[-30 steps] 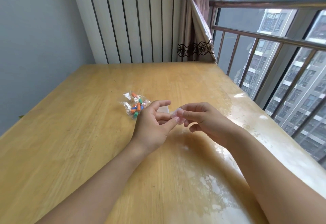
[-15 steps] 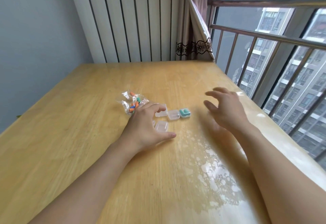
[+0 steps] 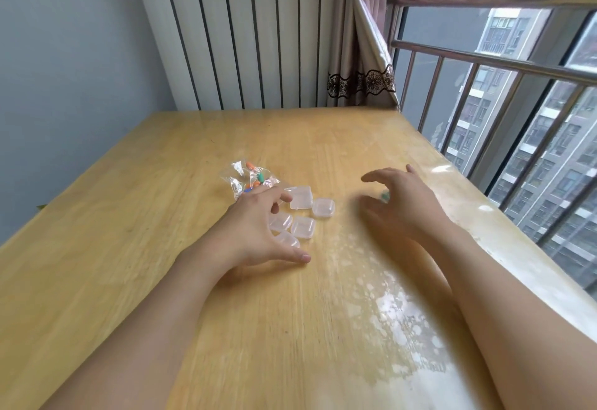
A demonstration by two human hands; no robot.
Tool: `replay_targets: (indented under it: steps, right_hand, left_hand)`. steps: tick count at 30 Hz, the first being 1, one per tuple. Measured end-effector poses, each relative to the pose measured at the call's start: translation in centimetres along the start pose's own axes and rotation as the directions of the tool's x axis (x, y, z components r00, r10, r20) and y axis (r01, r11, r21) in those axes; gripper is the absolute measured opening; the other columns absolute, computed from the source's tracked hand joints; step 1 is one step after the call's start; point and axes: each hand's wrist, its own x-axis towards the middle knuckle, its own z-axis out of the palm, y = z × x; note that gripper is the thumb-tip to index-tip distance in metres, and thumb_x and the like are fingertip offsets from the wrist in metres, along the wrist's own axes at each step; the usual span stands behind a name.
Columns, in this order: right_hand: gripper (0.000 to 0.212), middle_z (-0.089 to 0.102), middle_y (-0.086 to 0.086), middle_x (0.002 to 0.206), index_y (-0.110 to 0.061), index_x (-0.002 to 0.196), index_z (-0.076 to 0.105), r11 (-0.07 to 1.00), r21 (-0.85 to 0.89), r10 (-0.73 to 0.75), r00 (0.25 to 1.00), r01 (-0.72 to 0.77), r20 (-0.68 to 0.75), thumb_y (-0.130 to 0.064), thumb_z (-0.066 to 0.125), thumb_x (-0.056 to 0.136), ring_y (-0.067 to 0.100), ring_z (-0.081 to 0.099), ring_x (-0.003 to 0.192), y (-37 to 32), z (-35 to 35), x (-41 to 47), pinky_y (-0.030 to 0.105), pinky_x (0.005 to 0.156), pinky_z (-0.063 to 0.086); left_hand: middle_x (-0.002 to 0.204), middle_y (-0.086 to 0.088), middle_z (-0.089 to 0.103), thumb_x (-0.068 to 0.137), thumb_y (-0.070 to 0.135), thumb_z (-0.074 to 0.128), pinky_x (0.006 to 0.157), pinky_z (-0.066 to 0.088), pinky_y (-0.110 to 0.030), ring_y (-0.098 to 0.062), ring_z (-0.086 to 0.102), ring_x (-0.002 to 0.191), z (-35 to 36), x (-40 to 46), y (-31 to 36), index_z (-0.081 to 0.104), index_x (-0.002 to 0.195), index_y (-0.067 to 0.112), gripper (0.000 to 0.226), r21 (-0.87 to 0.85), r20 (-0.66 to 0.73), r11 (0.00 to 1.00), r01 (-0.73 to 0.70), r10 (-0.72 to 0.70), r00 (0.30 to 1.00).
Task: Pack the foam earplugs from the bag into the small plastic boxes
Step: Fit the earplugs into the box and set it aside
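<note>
Left hand [image 3: 255, 228] and right hand [image 3: 407, 202] hover palm-down, fingers loosely spread.

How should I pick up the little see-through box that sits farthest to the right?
Probably pinch the rightmost box by two opposite side walls, coming straight down from above. It lies flat on the table, low and squarish, and its right side is free, so thumb and finger fit there.
</note>
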Motion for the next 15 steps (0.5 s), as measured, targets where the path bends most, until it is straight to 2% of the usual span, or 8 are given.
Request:
replay_targets:
  steps: [2, 5, 8, 10, 12, 13, 14, 15]
  right_hand:
    - [0.045, 0.067, -0.005, 0.131, -0.022, 0.130, 0.065, 0.988, 0.105, -0.120, 0.992, 0.116, 0.031, -0.045, 0.068, 0.091, 0.013, 0.061, 0.123, -1.6, 0.2, -0.1, 0.041, 0.127, 0.016]
    - [0.050, 0.063, -0.005, 0.139, -0.025, 0.138, 0.059, 0.966, 0.136, -0.239, 0.958, 0.219, 0.156, -0.044, 0.067, 0.093, 0.014, 0.057, 0.129, -4.5, 1.3, -0.4, 0.035, 0.124, 0.025]
    - [0.042, 0.063, -0.003, 0.134, -0.027, 0.138, 0.060, 0.972, 0.145, -0.211, 0.954, 0.183, 0.211, -0.033, 0.065, 0.097, 0.019, 0.059, 0.123, -5.6, 2.0, -0.7, 0.035, 0.106, 0.045]
    - [0.038, 0.066, -0.002, 0.126, -0.025, 0.134, 0.062, 0.976, 0.150, -0.188, 0.964, 0.160, 0.190, -0.028, 0.065, 0.096, 0.018, 0.062, 0.114, -5.8, 1.9, -0.7, 0.037, 0.096, 0.050]
    - [0.035, 0.070, 0.000, 0.115, -0.022, 0.131, 0.065, 0.963, 0.256, -0.111, 0.988, 0.080, 0.108, -0.027, 0.066, 0.097, 0.015, 0.065, 0.098, -5.9, 1.3, -0.6, 0.034, 0.089, 0.053]
    - [0.032, 0.072, 0.001, 0.106, -0.020, 0.128, 0.068, 0.918, 0.397, -0.040, 0.997, 0.008, 0.072, -0.029, 0.066, 0.097, 0.015, 0.067, 0.088, -6.0, 0.8, -0.6, 0.034, 0.086, 0.056]
    - [0.028, 0.072, 0.002, 0.097, -0.019, 0.123, 0.070, 0.802, 0.592, 0.044, 0.996, -0.084, 0.081, -0.030, 0.066, 0.098, 0.015, 0.066, 0.079, -6.4, 0.2, -0.6, 0.033, 0.082, 0.058]
    - [0.025, 0.072, 0.006, 0.092, -0.016, 0.119, 0.071, 0.590, 0.784, 0.111, 0.981, -0.192, 0.157, -0.029, 0.065, 0.098, 0.016, 0.065, 0.073, -6.8, -0.6, -0.7, 0.032, 0.078, 0.059]
  left_hand:
    - [0.107, 0.015, 0.046, 0.046, 0.050, 0.098, 0.079, 0.051, -0.022, -0.003, 0.056, 0.075, 0.1, 0.1, 0.0, 0.053, 0.135, 0.032, 0.101, -0.043, 0.009, 0.999, -0.003, 0.003, 1.000]
    - [0.106, 0.015, 0.047, 0.049, 0.049, 0.097, 0.076, 0.049, -0.018, -0.007, 0.059, 0.077, 0.5, 0.1, -0.1, 0.054, 0.133, 0.032, 0.096, -0.074, -0.003, 0.997, -0.022, 0.022, 1.000]
    - [0.113, 0.013, 0.051, 0.052, 0.054, 0.094, 0.073, 0.048, -0.017, -0.006, 0.059, 0.076, 0.9, 0.2, 0.0, 0.056, 0.130, 0.033, 0.089, -0.151, -0.028, 0.988, -0.026, 0.022, 0.999]
    - [0.115, 0.013, 0.054, 0.056, 0.057, 0.091, 0.072, 0.046, -0.015, -0.006, 0.060, 0.079, 1.2, 0.3, 0.1, 0.058, 0.127, 0.035, 0.081, -0.206, -0.081, 0.978, -0.023, 0.006, 0.997]
    - [0.113, 0.015, 0.056, 0.059, 0.058, 0.089, 0.072, 0.044, -0.011, -0.004, 0.060, 0.084, 1.2, 0.3, 0.5, 0.061, 0.123, 0.035, 0.074, -0.250, -0.167, 0.968, -0.034, -0.009, 0.986]
    - [0.113, 0.016, 0.057, 0.060, 0.058, 0.088, 0.071, 0.044, -0.011, -0.003, 0.061, 0.085, 1.2, 0.2, 0.8, 0.062, 0.122, 0.035, 0.072, -0.282, -0.209, 0.958, -0.049, -0.012, 0.978]
    - [0.113, 0.016, 0.059, 0.059, 0.057, 0.089, 0.071, 0.047, -0.012, -0.002, 0.064, 0.086, 1.3, 0.1, 1.3, 0.063, 0.121, 0.034, 0.071, -0.330, -0.246, 0.941, -0.069, -0.015, 0.969]
    - [0.112, 0.015, 0.062, 0.059, 0.054, 0.090, 0.071, 0.051, -0.015, -0.002, 0.067, 0.085, 1.5, 0.0, 1.8, 0.064, 0.120, 0.033, 0.070, -0.387, -0.280, 0.917, -0.095, -0.019, 0.960]
